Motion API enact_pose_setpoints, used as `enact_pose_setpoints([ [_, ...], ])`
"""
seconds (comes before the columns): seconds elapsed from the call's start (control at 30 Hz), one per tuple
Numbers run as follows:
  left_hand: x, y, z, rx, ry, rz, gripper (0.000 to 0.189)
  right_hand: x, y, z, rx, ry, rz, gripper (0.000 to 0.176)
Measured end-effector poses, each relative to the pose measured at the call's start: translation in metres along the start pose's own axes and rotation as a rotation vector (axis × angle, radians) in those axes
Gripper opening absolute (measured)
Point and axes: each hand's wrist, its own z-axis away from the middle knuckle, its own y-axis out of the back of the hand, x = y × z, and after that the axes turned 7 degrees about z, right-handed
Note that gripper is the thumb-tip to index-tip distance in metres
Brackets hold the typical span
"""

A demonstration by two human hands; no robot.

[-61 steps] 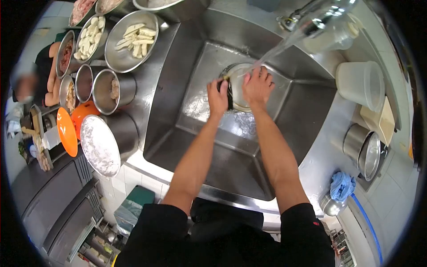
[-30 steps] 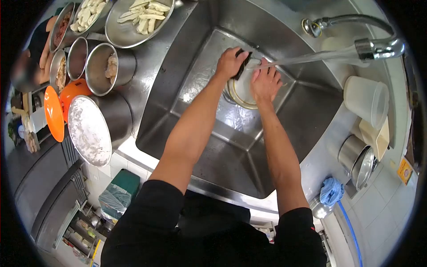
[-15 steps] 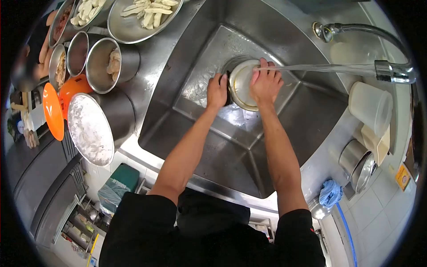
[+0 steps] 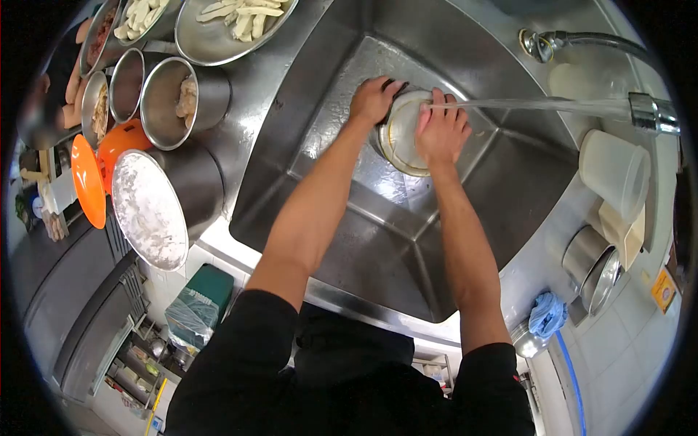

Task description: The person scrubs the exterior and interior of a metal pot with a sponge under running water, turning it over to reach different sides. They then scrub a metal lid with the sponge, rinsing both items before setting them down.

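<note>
In the sink lies a round metal pot, its pale circular face turned up toward me. My right hand rests over the right side of that face, its bent fingers gripping the pot near the far rim. Against the upper left side of the pot, my left hand is closed, with something dark showing at its fingertips; I cannot make out what it is. A stream of water from the faucet reaches the pot beside my right fingers.
Left of the sink stand a metal pot of white powder, an orange bowl, a pot with pale meat and a bowl of pale strips. A clear plastic container and blue cloth are right. Another person's arm shows far left.
My left hand has moved up and slightly right along the pot's side, with the dark thing at its fingertips. My right hand stays on the pot. The view has shifted slightly.
</note>
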Motion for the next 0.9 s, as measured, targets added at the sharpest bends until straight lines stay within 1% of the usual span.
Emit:
enact_pose_setpoints([
  [0.03,0.004,0.0,-0.011,-0.185,0.007,-0.024,0.04,0.002,0.0,0.0,-0.022,-0.012,-0.011,0.044],
  [0.07,-0.003,-0.003,-0.002,-0.048,-0.193,-0.049,0.037,0.002,0.0,-0.005,-0.037,-0.016,-0.024,0.044],
  [0.1,-0.013,-0.005,0.018,-0.041,-0.195,-0.047,0.037,0.002,0.001,-0.007,-0.033,-0.009,-0.024,0.044],
  [0.17,-0.026,-0.004,0.07,0.208,-0.091,0.042,0.036,0.001,0.0,-0.004,-0.028,-0.02,-0.021,0.045],
  [0.27,-0.03,-0.006,0.083,0.24,-0.034,0.011,0.035,0.0,0.002,-0.003,-0.016,-0.007,-0.001,0.048],
  [0.33,-0.014,-0.004,0.029,0.089,-0.194,-0.024,0.031,0.002,-0.001,-0.006,0.011,-0.01,-0.002,0.048],
  [0.37,0.005,-0.006,0.004,0.001,-0.262,-0.088,0.029,0.002,-0.003,-0.004,0.024,-0.019,-0.009,0.048],
  [0.4,0.014,-0.012,-0.006,-0.092,-0.322,-0.149,0.028,0.0,-0.003,0.001,0.012,-0.02,-0.005,0.048],
  [0.43,0.016,-0.012,0.003,-0.091,-0.317,-0.142,0.028,0.0,-0.002,-0.001,-0.031,-0.039,-0.002,0.047],
  [0.5,0.02,-0.011,0.028,0.059,-0.206,-0.149,0.025,0.003,0.003,-0.007,-0.057,-0.048,0.003,0.046],
  [0.53,0.006,-0.009,0.049,0.161,-0.243,-0.05,0.024,0.002,0.003,-0.006,-0.05,0.003,0.001,0.046],
  [0.6,-0.01,-0.004,0.093,0.242,-0.053,-0.042,0.025,-0.001,0.002,-0.001,-0.045,0.076,-0.012,0.044],
  [0.67,-0.024,-0.008,0.113,0.296,-0.049,-0.02,0.027,-0.001,-0.003,0.003,-0.007,0.081,-0.027,0.043],
  [0.77,-0.023,-0.017,0.11,0.372,-0.078,0.063,0.026,-0.002,-0.002,-0.003,0.061,0.085,-0.003,0.042],
  [0.8,-0.021,-0.012,0.099,0.317,-0.089,0.031,0.026,-0.001,-0.002,0.001,0.067,0.073,0.024,0.042],
  [0.83,-0.01,-0.008,0.078,0.322,-0.161,0.016,0.026,0.001,-0.003,0.002,0.057,0.069,0.028,0.042],
  [0.87,-0.004,-0.004,0.048,0.191,-0.244,-0.048,0.028,0.002,-0.002,-0.002,0.041,0.065,0.008,0.042],
  [0.9,0.009,-0.003,0.023,0.07,-0.235,-0.081,0.028,0.002,-0.003,-0.001,0.023,0.057,-0.012,0.043],
])
